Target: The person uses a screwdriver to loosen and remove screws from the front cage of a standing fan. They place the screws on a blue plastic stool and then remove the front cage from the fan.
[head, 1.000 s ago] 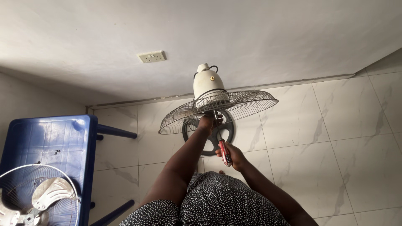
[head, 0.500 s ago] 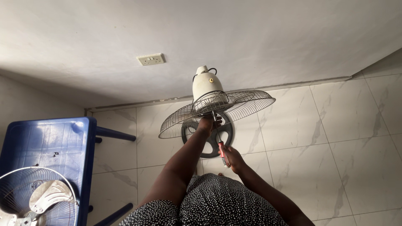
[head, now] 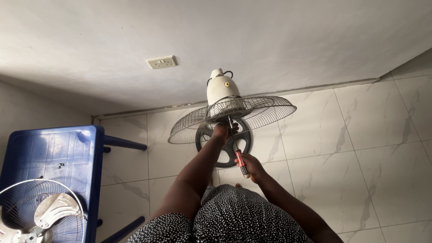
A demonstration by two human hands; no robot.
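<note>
A standing fan with a white motor housing [head: 222, 87] and a wire rear guard [head: 252, 112] stands on its round dark base [head: 225, 146] on the tiled floor. My left hand [head: 221, 132] reaches into the guard's centre and grips there. My right hand [head: 251, 166] holds a screwdriver with a red and black handle [head: 240, 162]. Its shaft points up at the guard's hub, next to my left hand.
A blue plastic table [head: 54, 155] stands at the left. A second wire guard with a fan blade [head: 40, 216] lies on it at the bottom left. A wall socket [head: 162, 62] sits on the white wall. My patterned dress fills the lower middle.
The view has shifted slightly, so the fan sits a little lower in frame. My hands keep their grip at the hub with the screwdriver in place.
</note>
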